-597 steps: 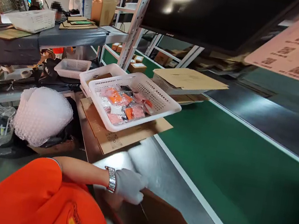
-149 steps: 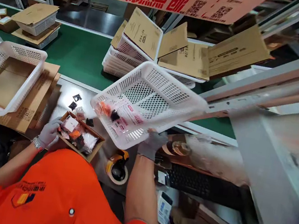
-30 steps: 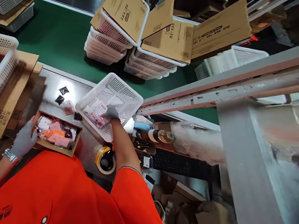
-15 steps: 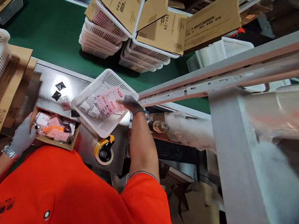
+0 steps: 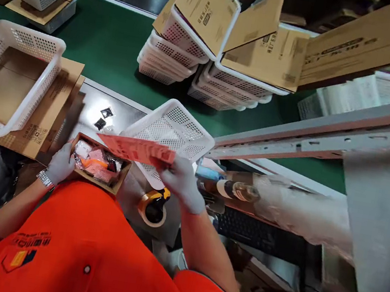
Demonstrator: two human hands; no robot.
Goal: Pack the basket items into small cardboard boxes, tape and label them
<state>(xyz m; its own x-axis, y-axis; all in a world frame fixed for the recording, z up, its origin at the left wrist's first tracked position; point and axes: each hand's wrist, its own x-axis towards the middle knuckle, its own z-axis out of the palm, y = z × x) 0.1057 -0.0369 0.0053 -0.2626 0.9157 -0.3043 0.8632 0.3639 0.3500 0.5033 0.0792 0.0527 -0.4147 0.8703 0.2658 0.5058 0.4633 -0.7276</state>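
Observation:
In a grey glove, my right hand (image 5: 184, 180) grips a pink printed sheet or flat packet (image 5: 134, 149), blurred by motion, above the near side of a white perforated basket (image 5: 173, 117). My gloved left hand (image 5: 62, 162) is closed on the left wall of a small open cardboard box (image 5: 119, 182), held against my body. Inside the box lie pink bubble-wrapped pieces (image 5: 101, 168), an orange strip and clear and dark packets. Two small black packets (image 5: 103, 118) rest on the metal table (image 5: 93, 94) beyond the box.
A tape dispenser (image 5: 153, 209) lies right of the box. Stacked white baskets (image 5: 168, 57) with cardboard stand on the green conveyor (image 5: 104, 36). Another basket (image 5: 32, 111) sits at left on flat cardboard. A metal frame rail (image 5: 284, 146) crosses at right, above a keyboard (image 5: 255, 233).
My right hand has lifted the pink sheet out of the white basket and brought it left and nearer, toward the box. My left hand still holds the box. The view has shifted left.

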